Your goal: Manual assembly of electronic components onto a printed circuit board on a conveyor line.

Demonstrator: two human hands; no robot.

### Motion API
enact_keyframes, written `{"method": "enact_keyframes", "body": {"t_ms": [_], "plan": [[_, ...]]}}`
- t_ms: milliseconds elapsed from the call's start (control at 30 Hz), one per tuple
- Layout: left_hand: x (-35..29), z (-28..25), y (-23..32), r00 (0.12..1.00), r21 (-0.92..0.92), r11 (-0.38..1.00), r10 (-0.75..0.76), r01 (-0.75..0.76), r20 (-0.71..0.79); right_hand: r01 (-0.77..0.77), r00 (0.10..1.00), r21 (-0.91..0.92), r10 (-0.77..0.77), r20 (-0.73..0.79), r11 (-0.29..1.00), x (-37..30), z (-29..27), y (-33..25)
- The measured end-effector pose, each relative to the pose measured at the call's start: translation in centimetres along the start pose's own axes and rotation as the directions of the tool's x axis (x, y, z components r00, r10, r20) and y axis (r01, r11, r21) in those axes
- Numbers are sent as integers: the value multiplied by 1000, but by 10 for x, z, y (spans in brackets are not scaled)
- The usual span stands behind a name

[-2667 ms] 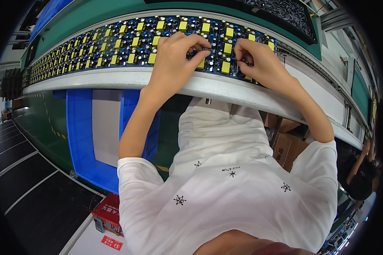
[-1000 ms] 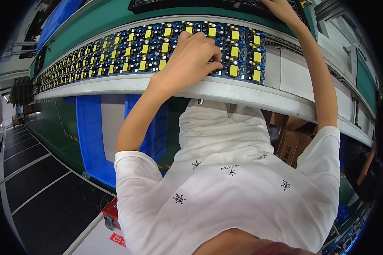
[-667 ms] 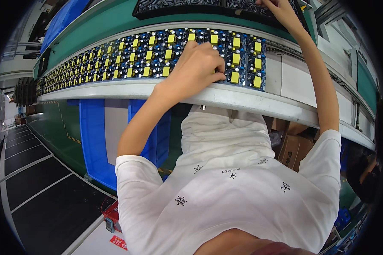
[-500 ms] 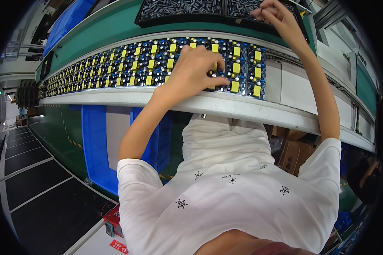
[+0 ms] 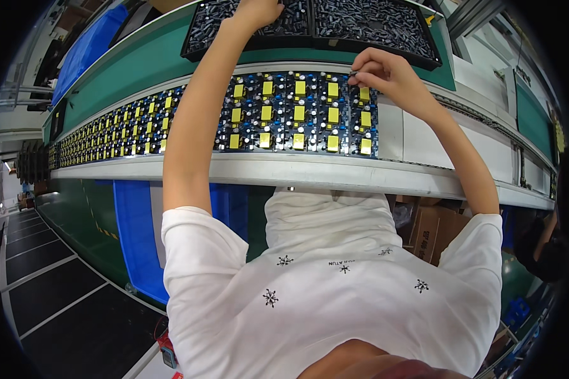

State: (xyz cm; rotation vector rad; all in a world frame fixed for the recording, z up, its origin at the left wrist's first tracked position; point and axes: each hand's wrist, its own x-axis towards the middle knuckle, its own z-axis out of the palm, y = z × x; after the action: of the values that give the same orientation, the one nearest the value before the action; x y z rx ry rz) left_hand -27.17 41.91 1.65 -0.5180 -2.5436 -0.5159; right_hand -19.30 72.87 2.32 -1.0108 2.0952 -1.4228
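Observation:
My left hand reaches into the left black tray of loose dark capacitors, partly cut off by the top edge of the picture. Its fingers are curled together among the parts; what they hold, if anything, is hidden. Above the right end of the row of circuit boards, my right hand pinches a small dark capacitor between thumb and fingertips. The boards carry yellow blocks, white round parts and small blue parts, and they lie side by side along a pale rail. My left forearm covers part of the row.
A second black tray of capacitors adjoins the left one on the green bench top. The pale front rail runs between my body and the boards. Below it stand a blue bin and cardboard boxes.
My left hand has gone from above the boards up to the left tray. My right hand has come down from the right tray to the right end of the boards. The view has shifted slightly.

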Motion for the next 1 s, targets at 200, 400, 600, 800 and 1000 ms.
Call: {"method": "enact_keyframes", "body": {"t_ms": [200,400,600,800,1000], "plan": [[-3,7,12,996,130,988,-83,88,-42,47,999,-187,-42,29,981,-6,-3,-1],[-17,-33,45,979,118,973,-190,197,-73,108,994,-235,-104,29,966,-1,1,-1],[-48,-42,71,912,-146,987,-120,67,-392,158,984,-512,-181,6,845,11,16,-5],[-89,-72,135,881,-620,696,-473,361,-18,127,989,-454,-148,-11,882,15,23,-5],[-117,-60,134,888,-567,736,-460,369,-20,130,983,-474,-175,-52,871,15,26,-2]]}}
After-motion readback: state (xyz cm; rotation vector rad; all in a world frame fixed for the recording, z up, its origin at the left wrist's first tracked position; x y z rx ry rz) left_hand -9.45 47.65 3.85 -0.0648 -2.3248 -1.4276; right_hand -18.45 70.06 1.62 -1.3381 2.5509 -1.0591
